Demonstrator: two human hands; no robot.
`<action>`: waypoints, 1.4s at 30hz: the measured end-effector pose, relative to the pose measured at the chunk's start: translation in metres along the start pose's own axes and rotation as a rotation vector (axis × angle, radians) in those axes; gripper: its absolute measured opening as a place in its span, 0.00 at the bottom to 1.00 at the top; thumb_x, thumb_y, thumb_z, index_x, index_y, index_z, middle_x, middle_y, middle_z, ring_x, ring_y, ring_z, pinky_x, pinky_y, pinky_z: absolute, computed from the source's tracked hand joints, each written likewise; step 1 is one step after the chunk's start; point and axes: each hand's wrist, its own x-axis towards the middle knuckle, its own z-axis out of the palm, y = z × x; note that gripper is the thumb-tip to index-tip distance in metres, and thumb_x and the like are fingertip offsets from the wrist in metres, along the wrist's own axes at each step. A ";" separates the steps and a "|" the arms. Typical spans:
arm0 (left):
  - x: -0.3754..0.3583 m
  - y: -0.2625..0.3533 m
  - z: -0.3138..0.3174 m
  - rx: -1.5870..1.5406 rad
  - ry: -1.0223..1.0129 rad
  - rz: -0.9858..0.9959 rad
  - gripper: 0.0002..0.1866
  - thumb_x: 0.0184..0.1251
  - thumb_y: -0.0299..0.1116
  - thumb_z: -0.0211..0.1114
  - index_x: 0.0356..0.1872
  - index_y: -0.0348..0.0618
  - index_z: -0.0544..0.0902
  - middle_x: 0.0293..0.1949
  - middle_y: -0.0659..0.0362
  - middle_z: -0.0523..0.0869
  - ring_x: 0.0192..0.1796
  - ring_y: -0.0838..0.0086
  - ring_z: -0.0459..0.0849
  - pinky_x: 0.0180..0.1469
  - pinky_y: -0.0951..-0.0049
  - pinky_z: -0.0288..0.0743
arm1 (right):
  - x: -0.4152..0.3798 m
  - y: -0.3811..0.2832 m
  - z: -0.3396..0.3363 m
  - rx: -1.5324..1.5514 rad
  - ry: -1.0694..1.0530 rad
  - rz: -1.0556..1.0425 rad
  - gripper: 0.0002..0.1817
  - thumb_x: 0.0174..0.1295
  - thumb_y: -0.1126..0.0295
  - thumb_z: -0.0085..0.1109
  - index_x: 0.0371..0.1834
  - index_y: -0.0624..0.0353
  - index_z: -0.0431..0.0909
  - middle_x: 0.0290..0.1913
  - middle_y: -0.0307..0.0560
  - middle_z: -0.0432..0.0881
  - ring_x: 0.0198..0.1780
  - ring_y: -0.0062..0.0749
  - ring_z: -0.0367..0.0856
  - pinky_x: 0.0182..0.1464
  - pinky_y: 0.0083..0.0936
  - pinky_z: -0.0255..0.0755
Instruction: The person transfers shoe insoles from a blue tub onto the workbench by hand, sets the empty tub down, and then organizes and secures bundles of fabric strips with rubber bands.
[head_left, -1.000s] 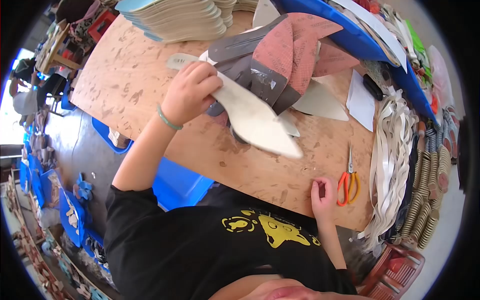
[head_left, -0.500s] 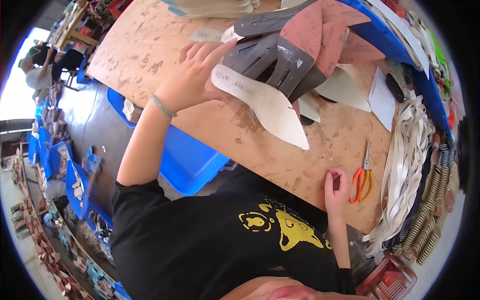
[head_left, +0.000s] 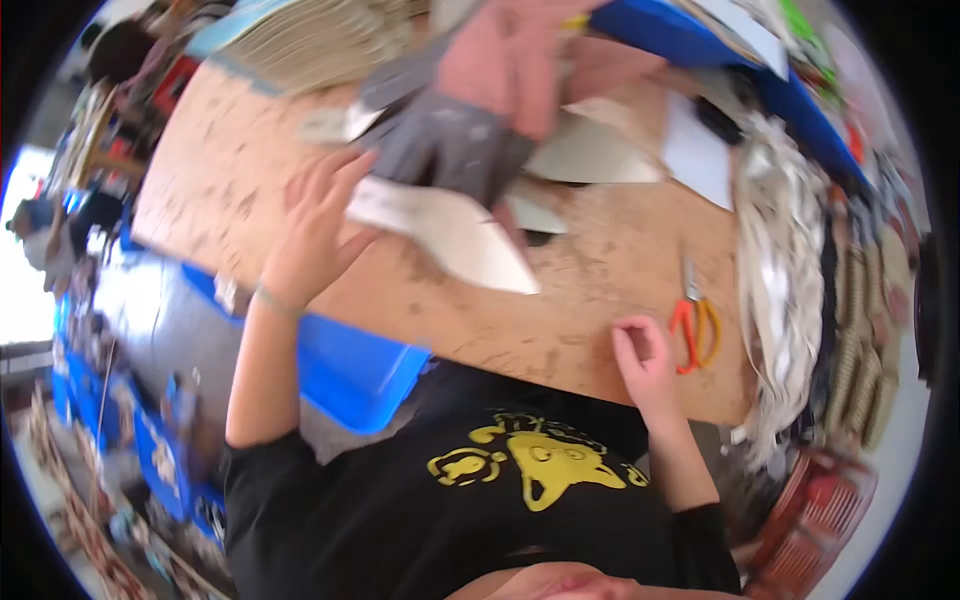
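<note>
My left hand [head_left: 322,225] is open, thumb and fingers spread, beside the heel end of a white shoe insole [head_left: 455,235]. The fingertips are close to it; blur hides whether they touch. The insole lies at the front of a pile of dark grey shoe pieces [head_left: 450,140] and reddish printed shoe pieces [head_left: 505,70]. My right hand [head_left: 645,360] rests near the table's front edge, its fingers curled toward the thumb in a loop, with nothing seen in it. Just right of it lie scissors [head_left: 692,320] with red and yellow handles, blades pointing away.
A thick stack of pale insoles [head_left: 315,45] stands at the back left of the wooden table [head_left: 220,160]. Pale ribbons [head_left: 785,270] hang along the right side. A blue bin [head_left: 355,370] sits below the front edge. Another person [head_left: 50,235] is at far left.
The whole view has swung, so the table and pile appear further left and are blurred. My left hand has spread a little beside the insole. My right hand keeps its curled shape.
</note>
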 end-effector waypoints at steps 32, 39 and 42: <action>-0.085 0.089 0.107 0.112 0.089 -0.037 0.28 0.53 0.28 0.69 0.56 0.39 0.69 0.55 0.47 0.74 0.59 0.54 0.71 0.68 0.39 0.49 | 0.064 -0.085 -0.148 0.827 -0.246 -0.242 0.31 0.72 0.50 0.49 0.69 0.56 0.55 0.49 0.48 0.84 0.47 0.41 0.85 0.63 0.41 0.61; -0.083 0.087 0.106 0.095 0.034 0.001 0.27 0.56 0.29 0.65 0.57 0.36 0.68 0.56 0.47 0.74 0.61 0.54 0.69 0.69 0.39 0.46 | 0.139 -0.008 -0.118 -0.806 -0.113 -0.163 0.33 0.65 0.53 0.57 0.67 0.64 0.66 0.71 0.57 0.65 0.75 0.52 0.57 0.73 0.51 0.50; -0.086 0.084 0.105 0.135 0.007 -0.004 0.25 0.56 0.32 0.64 0.56 0.36 0.69 0.55 0.47 0.74 0.61 0.54 0.69 0.70 0.41 0.44 | 0.172 0.015 -0.096 -0.839 -0.009 -0.171 0.33 0.67 0.51 0.55 0.67 0.63 0.66 0.74 0.60 0.59 0.76 0.55 0.52 0.74 0.51 0.46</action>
